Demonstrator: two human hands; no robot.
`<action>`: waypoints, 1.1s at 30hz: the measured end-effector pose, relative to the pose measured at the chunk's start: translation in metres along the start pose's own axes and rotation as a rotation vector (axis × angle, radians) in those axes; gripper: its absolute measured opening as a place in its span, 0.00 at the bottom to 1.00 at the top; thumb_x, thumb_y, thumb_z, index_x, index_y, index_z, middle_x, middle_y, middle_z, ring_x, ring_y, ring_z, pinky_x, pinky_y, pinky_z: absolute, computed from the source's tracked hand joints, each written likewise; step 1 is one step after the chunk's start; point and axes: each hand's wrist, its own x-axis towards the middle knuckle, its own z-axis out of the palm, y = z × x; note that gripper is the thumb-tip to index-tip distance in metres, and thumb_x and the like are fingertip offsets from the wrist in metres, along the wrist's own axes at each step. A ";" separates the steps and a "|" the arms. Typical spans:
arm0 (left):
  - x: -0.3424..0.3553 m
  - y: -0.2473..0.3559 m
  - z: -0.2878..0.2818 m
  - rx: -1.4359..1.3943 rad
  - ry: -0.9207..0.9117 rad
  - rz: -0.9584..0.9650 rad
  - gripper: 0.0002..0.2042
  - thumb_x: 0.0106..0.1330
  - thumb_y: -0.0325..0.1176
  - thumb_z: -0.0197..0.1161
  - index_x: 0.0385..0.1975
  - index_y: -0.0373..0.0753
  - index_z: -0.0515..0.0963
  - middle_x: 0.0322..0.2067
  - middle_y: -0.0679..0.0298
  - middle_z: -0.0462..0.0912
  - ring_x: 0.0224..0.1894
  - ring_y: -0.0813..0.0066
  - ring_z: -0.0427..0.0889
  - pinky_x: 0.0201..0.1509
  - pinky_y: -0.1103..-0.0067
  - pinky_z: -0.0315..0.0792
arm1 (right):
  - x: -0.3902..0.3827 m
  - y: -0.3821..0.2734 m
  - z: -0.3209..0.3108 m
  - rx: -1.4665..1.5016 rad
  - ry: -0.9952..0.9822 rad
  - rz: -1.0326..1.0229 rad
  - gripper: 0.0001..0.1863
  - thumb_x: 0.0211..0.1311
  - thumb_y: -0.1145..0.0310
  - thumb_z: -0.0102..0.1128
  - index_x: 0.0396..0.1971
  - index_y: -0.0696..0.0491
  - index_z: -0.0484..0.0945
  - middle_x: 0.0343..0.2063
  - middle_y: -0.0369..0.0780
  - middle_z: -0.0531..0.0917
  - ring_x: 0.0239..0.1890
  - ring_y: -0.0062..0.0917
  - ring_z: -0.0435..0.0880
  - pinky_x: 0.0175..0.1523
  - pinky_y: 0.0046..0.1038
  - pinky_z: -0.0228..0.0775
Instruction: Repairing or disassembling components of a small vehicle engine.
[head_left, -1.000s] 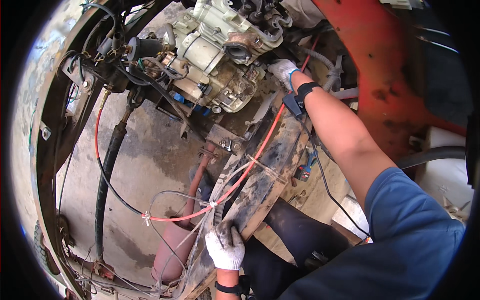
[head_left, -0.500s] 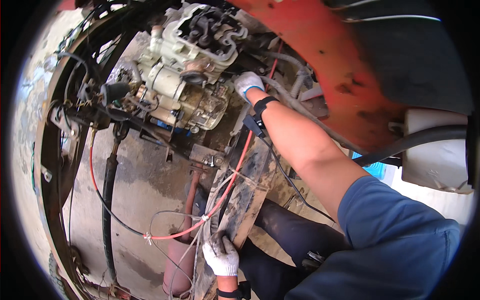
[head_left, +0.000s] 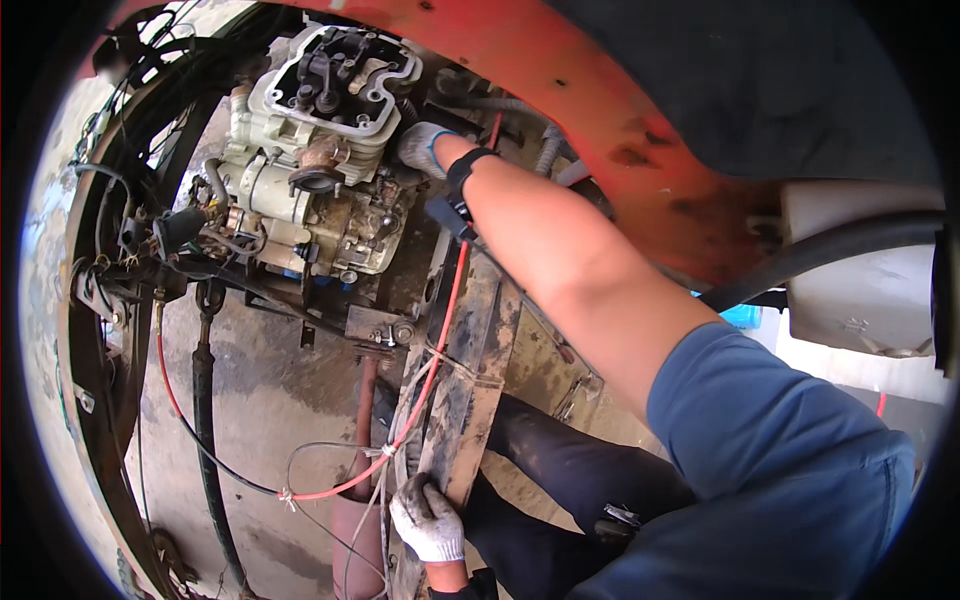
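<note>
My right hand [head_left: 422, 148], in a white glove with a blue cuff edge, reaches in beside the finned cylinder of a greasy engine [head_left: 330, 170]. Its fingers are hidden behind the engine's side, so what they touch does not show. The engine's top is uncovered, with dark valve parts [head_left: 325, 85] visible inside. Lower down, my left hand [head_left: 428, 517], in a dirty white glove, is curled over the edge of a worn metal frame rail [head_left: 465, 420], close to thin grey cables. A red cable [head_left: 425, 395] runs along the rail beneath my right forearm.
A red body panel [head_left: 640, 130] arches over the right side, near a white plastic tank [head_left: 860, 290] and a thick black hose [head_left: 830, 260]. A reddish-brown cylinder [head_left: 357, 535] stands below the rail. At left are a black shaft [head_left: 203, 400] and a dark curved frame [head_left: 95, 420] with loose wires.
The view has shifted, so the engine sits further left. My right hand has gone deeper beside the cylinder, and more of its fingers are hidden. My left hand stays at the rail.
</note>
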 end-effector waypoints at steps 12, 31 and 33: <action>0.001 0.005 0.000 -0.038 0.001 -0.076 0.07 0.68 0.25 0.58 0.40 0.34 0.83 0.39 0.54 0.84 0.44 0.54 0.82 0.52 0.67 0.74 | -0.032 -0.080 0.007 1.780 -0.067 0.906 0.29 0.63 0.50 0.63 0.53 0.60 0.79 0.51 0.50 0.85 0.52 0.34 0.87 0.56 0.33 0.79; -0.003 0.001 0.004 -0.001 0.011 -0.080 0.08 0.69 0.25 0.58 0.41 0.34 0.83 0.37 0.53 0.84 0.41 0.53 0.82 0.50 0.65 0.76 | -0.022 -0.045 0.012 0.408 0.175 0.474 0.11 0.50 0.70 0.71 0.37 0.51 0.90 0.42 0.42 0.90 0.44 0.35 0.90 0.45 0.34 0.82; -0.003 0.002 0.004 -0.014 0.003 -0.066 0.08 0.69 0.25 0.58 0.40 0.34 0.83 0.37 0.53 0.84 0.41 0.53 0.82 0.50 0.65 0.76 | -0.009 -0.029 0.022 0.448 0.123 0.428 0.12 0.54 0.70 0.68 0.39 0.52 0.89 0.44 0.42 0.89 0.44 0.36 0.90 0.45 0.34 0.82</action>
